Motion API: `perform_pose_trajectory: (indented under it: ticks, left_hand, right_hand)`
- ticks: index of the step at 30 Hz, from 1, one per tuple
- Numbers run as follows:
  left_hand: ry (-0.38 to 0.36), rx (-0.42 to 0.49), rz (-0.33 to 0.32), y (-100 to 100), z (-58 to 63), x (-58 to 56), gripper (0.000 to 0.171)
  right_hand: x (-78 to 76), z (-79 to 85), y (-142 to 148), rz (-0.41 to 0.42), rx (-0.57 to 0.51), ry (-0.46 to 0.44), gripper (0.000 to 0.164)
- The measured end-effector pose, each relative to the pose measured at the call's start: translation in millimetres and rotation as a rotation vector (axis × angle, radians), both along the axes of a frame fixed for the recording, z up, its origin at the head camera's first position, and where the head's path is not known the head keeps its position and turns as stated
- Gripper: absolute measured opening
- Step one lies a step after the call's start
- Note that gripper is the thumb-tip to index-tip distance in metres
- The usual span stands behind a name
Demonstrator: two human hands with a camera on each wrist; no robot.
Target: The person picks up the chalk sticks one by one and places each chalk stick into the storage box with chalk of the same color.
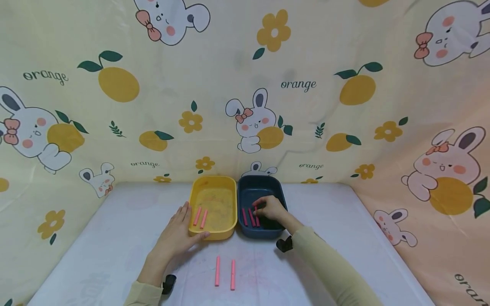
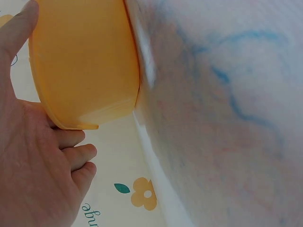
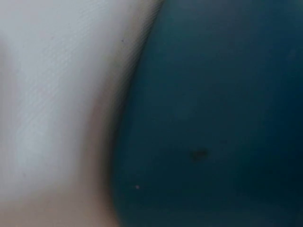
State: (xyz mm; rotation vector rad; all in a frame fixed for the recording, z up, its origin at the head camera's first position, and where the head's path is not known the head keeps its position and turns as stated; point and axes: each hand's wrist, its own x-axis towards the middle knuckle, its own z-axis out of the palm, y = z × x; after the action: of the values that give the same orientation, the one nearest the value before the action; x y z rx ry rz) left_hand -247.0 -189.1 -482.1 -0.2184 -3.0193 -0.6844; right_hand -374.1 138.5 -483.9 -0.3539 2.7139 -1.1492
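Note:
My left hand (image 1: 178, 231) holds the near left corner of a yellow plastic tub (image 1: 233, 199), fingers along its left side and thumb at the front rim. The left wrist view shows the thumb and fingers about the wall of this tub (image 2: 85, 61). Inside it lie two thin pink sticks (image 1: 204, 219). Beside it, a dark blue tub (image 1: 262, 233) contains three such sticks. My right hand (image 1: 269, 208) reaches into that tub and pinches the rightmost pink stick (image 1: 257, 221) near its far end. Only the blurred blue tub wall (image 3: 203, 104) shows in the right wrist view.
Two more pink sticks, a left one (image 1: 217, 271) and a right one (image 1: 232, 275), lie on the white table (image 1: 115, 255) in front of the tubs. The tubs stand side by side against a patterned backdrop (image 1: 214, 85). Faint coloured smudges mark the tabletop.

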Motion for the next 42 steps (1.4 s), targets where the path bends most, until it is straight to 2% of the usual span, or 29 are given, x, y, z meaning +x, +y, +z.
perform_pose_trajectory:
  ticks: [9,16,31,42]
  left_hand:
    - [0.004,0.003,-0.005,2,4.8,1.5,0.122]
    - [-0.001,0.004,-0.004,3,5.5,0.8,0.123]
    - [0.008,0.003,-0.016,3,2.9,0.7,0.123]
    - [0.006,0.006,-0.009,1,0.8,1.6,0.123]
  right_hand:
    - [-2.0,-0.8,1,0.003,0.111,0.051,0.021]
    - [-1.0,-1.0,0,-0.007,0.126,0.038,0.020]
    - [4.0,0.0,1,-0.025,0.142,0.079,0.017]
    - [18.7,9.6,-3,-0.017,0.011,0.111,0.024]
